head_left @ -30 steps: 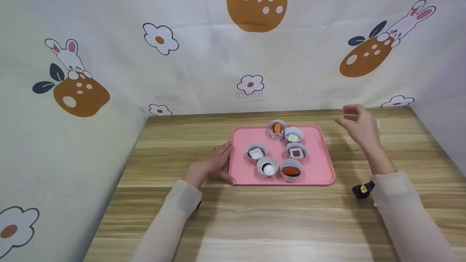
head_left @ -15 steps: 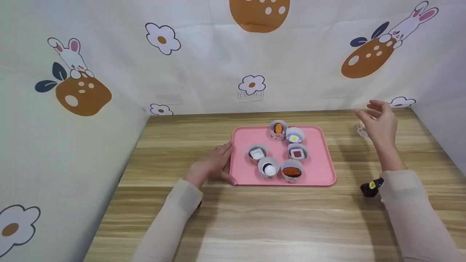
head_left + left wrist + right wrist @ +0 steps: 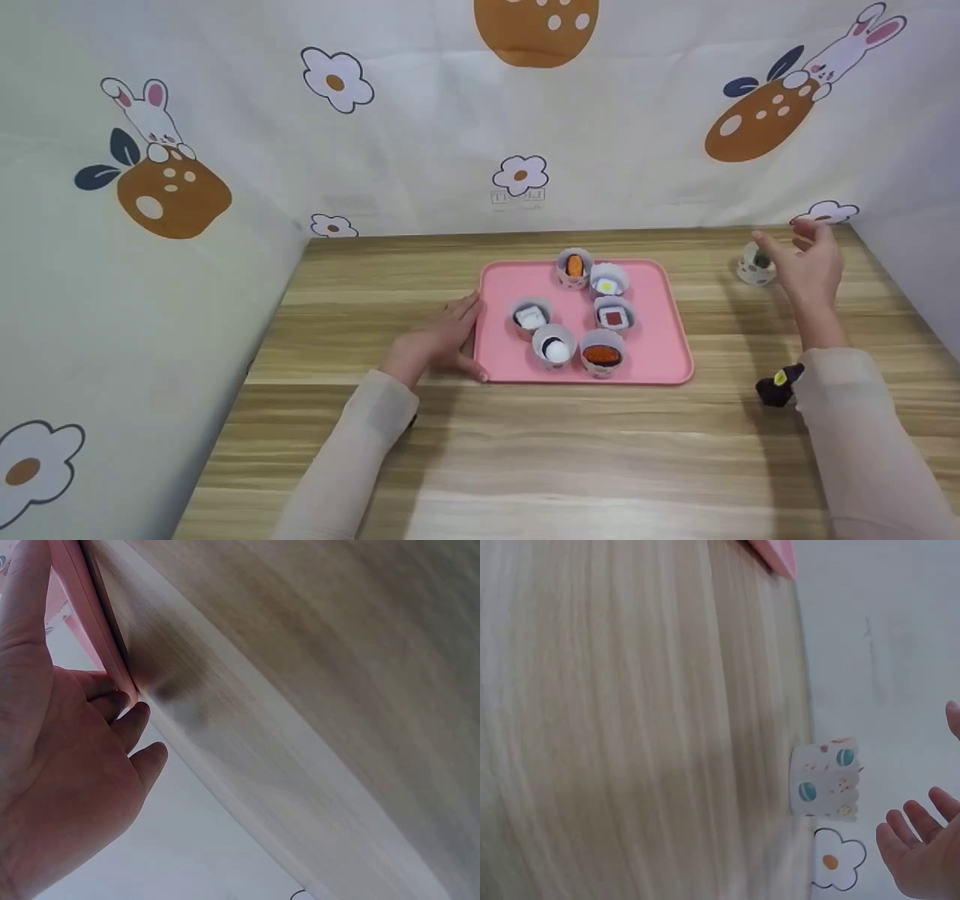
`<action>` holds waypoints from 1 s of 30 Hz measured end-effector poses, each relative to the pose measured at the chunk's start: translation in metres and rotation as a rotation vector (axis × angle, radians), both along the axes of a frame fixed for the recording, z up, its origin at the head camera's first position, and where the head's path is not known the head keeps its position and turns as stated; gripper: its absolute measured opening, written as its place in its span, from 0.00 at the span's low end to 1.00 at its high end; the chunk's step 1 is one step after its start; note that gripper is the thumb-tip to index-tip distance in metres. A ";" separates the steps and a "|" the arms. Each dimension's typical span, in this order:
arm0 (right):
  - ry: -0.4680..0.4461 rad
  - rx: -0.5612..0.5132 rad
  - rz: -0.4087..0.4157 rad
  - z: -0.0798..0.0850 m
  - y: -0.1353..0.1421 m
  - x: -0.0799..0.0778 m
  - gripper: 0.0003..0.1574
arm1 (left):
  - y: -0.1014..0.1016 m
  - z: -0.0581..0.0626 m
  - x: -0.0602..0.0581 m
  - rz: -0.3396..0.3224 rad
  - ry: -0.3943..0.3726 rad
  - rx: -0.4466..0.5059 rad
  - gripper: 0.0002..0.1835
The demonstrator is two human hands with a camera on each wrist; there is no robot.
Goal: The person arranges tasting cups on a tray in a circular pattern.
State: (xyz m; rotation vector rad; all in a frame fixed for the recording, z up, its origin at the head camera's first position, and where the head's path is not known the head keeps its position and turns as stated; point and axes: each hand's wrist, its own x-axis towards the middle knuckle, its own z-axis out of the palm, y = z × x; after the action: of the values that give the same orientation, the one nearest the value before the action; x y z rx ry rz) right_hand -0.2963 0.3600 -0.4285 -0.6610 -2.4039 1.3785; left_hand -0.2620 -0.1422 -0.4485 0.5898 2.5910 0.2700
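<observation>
My left hand point(image 3: 442, 339) touches the left edge of a pink tray point(image 3: 660, 337), its fingers along the rim and thumb at the front corner. In the left wrist view the relaxed fingers meet the pink tray's edge point(image 3: 90, 615). My right hand point(image 3: 811, 268) is raised, thumb and fingers spread with nothing between them. Just left of it, a patterned paper baking cup point(image 3: 751, 273) stands on the table with something dark green inside. The right wrist view shows this paper cup point(image 3: 821, 780) apart from the fingertips of the hand point(image 3: 930, 844).
Several paper cups stand on the tray, each holding a toy sushi piece, such as an orange-topped one point(image 3: 575, 265) and a red-topped one point(image 3: 601, 355). A patterned cloth wall point(image 3: 420, 150) rises behind the wooden table point(image 3: 585, 450).
My right hand has moved to the right, uncovering the paper cup that stood hidden behind it. The left hand and the tray stay in place.
</observation>
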 end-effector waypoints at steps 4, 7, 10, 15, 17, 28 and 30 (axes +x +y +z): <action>-0.051 0.011 0.010 -0.004 0.007 -0.001 0.57 | 0.000 0.000 0.001 0.005 -0.003 0.003 0.69; -0.078 0.026 0.033 -0.007 0.010 -0.001 0.58 | 0.000 0.000 0.001 0.001 0.000 0.009 0.69; -0.110 0.040 0.070 -0.010 0.013 -0.002 0.60 | 0.000 0.000 0.000 0.002 0.002 0.012 0.69; -0.168 0.042 0.134 -0.013 0.016 -0.002 0.63 | 0.000 0.000 0.001 0.008 0.001 0.004 0.69; -0.188 0.041 0.152 -0.014 0.016 -0.003 0.63 | 0.000 -0.001 0.001 0.011 0.001 0.004 0.69; -0.229 0.158 0.190 -0.019 0.015 -0.005 0.52 | 0.001 -0.002 0.000 0.000 0.010 -0.028 0.70; -0.239 0.179 0.190 -0.018 0.014 -0.005 0.50 | 0.000 -0.001 0.000 -0.013 0.021 -0.040 0.70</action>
State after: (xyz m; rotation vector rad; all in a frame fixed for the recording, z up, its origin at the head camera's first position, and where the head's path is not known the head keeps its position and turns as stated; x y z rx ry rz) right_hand -0.3015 0.3742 -0.4468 -0.5931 -2.8033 1.1898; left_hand -0.2623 -0.1418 -0.4499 0.5986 2.6056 0.2086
